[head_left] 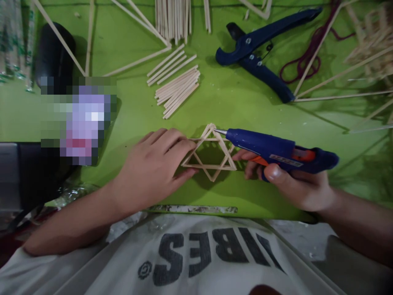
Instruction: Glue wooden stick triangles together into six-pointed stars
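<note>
My left hand (162, 162) pinches the left side of a star-shaped frame (211, 167) made of thin wooden sticks, fingers above and thumb below. In my right hand (294, 182) is a blue hot glue gun (260, 141) with an orange trigger, my fingers wrapped around its handle. Its metal nozzle points left and meets the star's top corner, where stick ends overlap; whether glue is coming out I cannot tell. Just beyond the star lie short cut sticks (178, 92) in small groups on the green table (135, 110).
Blue cutters (267, 45) lie spread at the upper right beside dark red string (303, 67). Long sticks (173, 20) stand at the back, with joined stick frames (138, 63) nearby. On the left are a black mouse (55, 53), a blurred-out object (89, 123) and a dark device (27, 176).
</note>
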A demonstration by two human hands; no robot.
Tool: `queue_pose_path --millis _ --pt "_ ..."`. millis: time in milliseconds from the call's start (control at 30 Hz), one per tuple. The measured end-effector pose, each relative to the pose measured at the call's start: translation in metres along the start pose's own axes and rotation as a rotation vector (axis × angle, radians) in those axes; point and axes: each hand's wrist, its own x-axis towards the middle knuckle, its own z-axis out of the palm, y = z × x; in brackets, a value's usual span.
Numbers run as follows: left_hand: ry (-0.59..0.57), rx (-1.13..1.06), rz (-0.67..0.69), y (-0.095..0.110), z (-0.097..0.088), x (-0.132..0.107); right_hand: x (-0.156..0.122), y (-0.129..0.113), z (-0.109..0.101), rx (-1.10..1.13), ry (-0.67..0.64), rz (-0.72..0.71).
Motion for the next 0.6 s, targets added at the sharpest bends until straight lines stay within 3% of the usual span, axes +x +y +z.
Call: queue_pose_path --millis 200,600 --pt "-0.069 -0.032 -0.074 0.0020 -0.0012 0.0015 -0.0005 0.0010 0.0006 0.008 -0.002 0.014" --pt "-0.067 -0.078 -0.105 0.0059 -0.0007 0.0023 -0.0031 0.0048 -0.0028 -0.017 -0.042 0.039"
